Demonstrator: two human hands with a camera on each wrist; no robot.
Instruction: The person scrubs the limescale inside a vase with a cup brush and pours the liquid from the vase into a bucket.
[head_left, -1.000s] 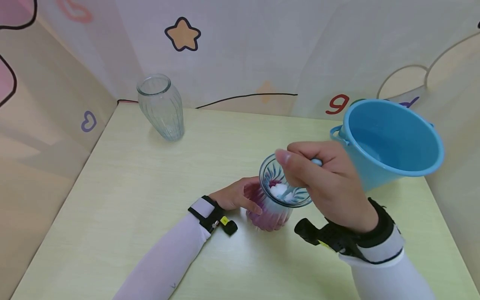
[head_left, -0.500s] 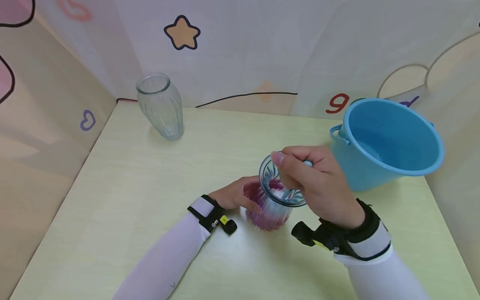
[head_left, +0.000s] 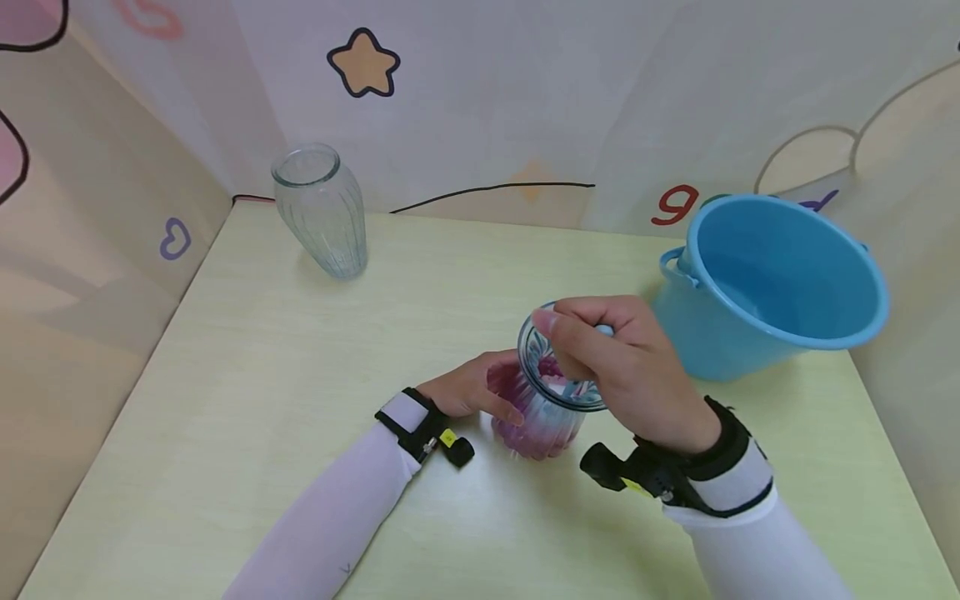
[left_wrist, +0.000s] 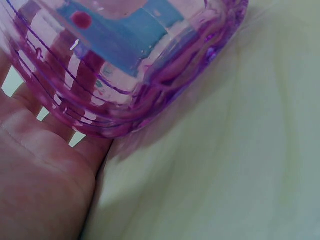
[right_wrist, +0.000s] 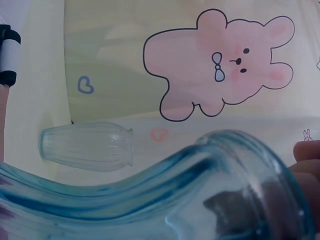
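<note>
A ribbed glass vase (head_left: 536, 433), pink below and blue toward its rim, stands on the table. My left hand (head_left: 463, 393) grips its lower side, the thumb lying across the front. In the left wrist view, a blue piece shows through the pink glass (left_wrist: 55, 100) beside the palm (left_wrist: 35, 185). Over the mouth, my right hand (head_left: 626, 362) grips the light-blue handle of what looks like a cup brush (head_left: 604, 331), with its lower part down inside the vase. The right wrist view has the vase's blue neck (right_wrist: 150, 205) close up, with fingertips (right_wrist: 306, 150) by the rim.
A clear ribbed glass vase (head_left: 322, 221) stands at the back left. To the right is a light-blue bucket (head_left: 693, 333), close beyond the right hand. Printed cloth walls (head_left: 480, 100) border the pale table (head_left: 262, 358) at the back and sides.
The right hand has moved left and slightly down over the vase mouth, the handle with it. The white head inside is now less visible. The left hand and its vase have stayed put.
</note>
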